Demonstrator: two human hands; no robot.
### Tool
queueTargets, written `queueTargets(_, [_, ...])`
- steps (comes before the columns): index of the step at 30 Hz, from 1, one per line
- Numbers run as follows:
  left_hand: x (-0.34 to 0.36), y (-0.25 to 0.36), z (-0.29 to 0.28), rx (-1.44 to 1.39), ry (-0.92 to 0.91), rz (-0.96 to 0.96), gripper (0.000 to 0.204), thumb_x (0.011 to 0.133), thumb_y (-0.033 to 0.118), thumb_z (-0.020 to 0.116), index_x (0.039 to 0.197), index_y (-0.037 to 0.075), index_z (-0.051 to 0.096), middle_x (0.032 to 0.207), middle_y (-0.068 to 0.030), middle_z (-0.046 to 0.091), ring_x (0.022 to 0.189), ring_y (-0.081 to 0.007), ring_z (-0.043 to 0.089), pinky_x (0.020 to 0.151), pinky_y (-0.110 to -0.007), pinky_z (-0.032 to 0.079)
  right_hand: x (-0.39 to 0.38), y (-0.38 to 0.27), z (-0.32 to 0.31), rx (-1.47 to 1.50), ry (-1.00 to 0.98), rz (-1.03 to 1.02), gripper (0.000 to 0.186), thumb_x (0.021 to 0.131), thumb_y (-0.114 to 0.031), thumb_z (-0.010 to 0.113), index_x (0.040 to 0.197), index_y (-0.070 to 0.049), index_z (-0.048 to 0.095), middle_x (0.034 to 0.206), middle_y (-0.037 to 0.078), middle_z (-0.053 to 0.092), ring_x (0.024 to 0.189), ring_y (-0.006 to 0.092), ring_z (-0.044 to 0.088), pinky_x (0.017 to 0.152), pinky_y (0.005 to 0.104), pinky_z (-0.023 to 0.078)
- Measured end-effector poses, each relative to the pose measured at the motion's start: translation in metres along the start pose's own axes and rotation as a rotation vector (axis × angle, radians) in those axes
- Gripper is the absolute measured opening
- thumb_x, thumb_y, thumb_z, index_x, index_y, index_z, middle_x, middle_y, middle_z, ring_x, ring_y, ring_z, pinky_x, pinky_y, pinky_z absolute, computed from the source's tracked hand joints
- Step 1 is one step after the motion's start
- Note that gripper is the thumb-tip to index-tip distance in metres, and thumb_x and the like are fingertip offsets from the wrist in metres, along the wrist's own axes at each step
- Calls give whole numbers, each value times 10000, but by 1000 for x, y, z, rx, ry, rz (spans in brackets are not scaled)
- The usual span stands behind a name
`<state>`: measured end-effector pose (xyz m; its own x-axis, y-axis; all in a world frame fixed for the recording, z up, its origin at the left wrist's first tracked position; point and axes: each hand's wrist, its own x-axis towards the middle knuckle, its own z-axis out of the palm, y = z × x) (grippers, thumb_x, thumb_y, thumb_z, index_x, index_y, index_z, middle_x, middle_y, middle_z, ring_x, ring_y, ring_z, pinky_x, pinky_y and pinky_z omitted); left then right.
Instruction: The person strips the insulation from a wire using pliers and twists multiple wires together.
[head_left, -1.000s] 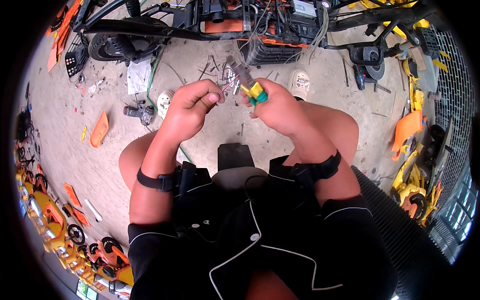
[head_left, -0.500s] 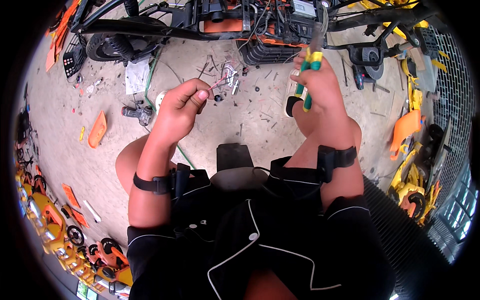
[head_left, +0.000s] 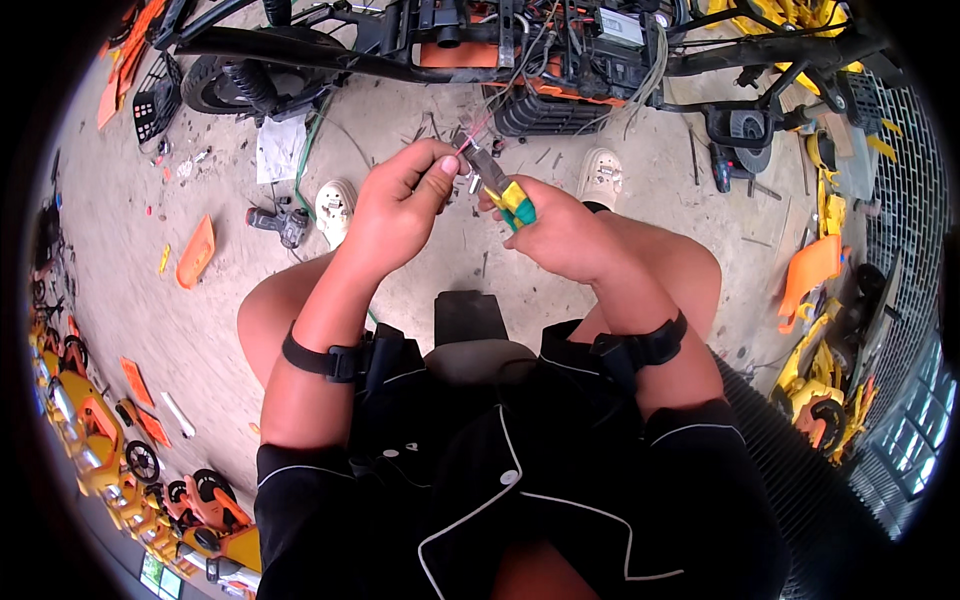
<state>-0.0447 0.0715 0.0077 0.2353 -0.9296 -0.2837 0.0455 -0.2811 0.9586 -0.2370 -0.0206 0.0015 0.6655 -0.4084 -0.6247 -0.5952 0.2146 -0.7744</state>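
Thin pinkish wires (head_left: pixel 474 134) are pinched between the thumb and fingers of my left hand (head_left: pixel 412 195). My right hand (head_left: pixel 560 228) is wrapped round the yellow-and-green handles of a pair of pliers (head_left: pixel 514 203). The metal jaws reach the wires right beside my left fingertips; whether they are closed on them I cannot make out. Beyond my hands, the wires run up toward a black vehicle frame (head_left: pixel 370 62) with a silver box (head_left: pixel 616 27) and loose grey cables (head_left: pixel 650 85).
Near my left foot lie a power drill (head_left: pixel 280 226), a white paper (head_left: pixel 281 150) and an orange panel (head_left: pixel 196 252). Another drill (head_left: pixel 720 167) stands at the right by the frame. Yellow and orange parts (head_left: pixel 812 280) line the right side; orange and yellow vehicles (head_left: pixel 100 440) stand at the lower left.
My right hand has brought the pliers left and nearer, from beside the frame to the wires. My left hand has shifted right and slightly up, still pinching the wires.
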Motion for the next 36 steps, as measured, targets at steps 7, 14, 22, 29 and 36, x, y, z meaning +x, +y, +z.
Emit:
queueTargets(7, [0, -9, -6, 43, -18, 46, 161, 1004, 162, 570, 956, 17, 622, 760, 34, 518, 709, -57, 431, 642, -227, 366, 3, -10, 0, -36, -12, -37, 461, 814, 102, 594, 1254, -35, 574, 1183, 60, 643, 1128, 171, 578, 899, 324, 498])
queueTargets(14, [2, -7, -4, 128, -50, 44, 142, 971, 127, 596, 925, -8, 604, 798, 10, 566, 771, -78, 486, 703, -249, 415, 8, -12, 5, -26, 20, 0, 437, 808, 86, 603, 1228, -29, 571, 1135, 61, 644, 1041, 179, 593, 857, 329, 511])
queueTargets(22, [1, -9, -8, 239, -57, 85, 128, 980, 116, 589, 934, -3, 603, 782, -7, 564, 756, -86, 481, 690, -252, 412, 8, -21, 12, -15, 60, 42, 304, 832, 62, 539, 1116, -32, 591, 968, 36, 639, 864, 142, 586, 769, 299, 485])
queueTargets(29, [-5, -2, -8, 235, -45, 175, 99, 969, 51, 571, 888, 3, 603, 732, -16, 538, 710, -110, 455, 651, -268, 401, 7, -11, 17, 10, 114, -42, 291, 828, 17, 521, 1093, -29, 633, 898, 73, 661, 758, 192, 610, 657, 338, 478])
queueTargets(36, [-16, 1, -12, 228, -105, 182, 95, 943, 11, 572, 852, -1, 594, 774, -40, 571, 734, -132, 493, 669, -273, 411, -4, -12, 17, 68, 67, -14, 369, 771, 80, 520, 1110, -22, 623, 947, 52, 645, 850, 154, 599, 697, 315, 504])
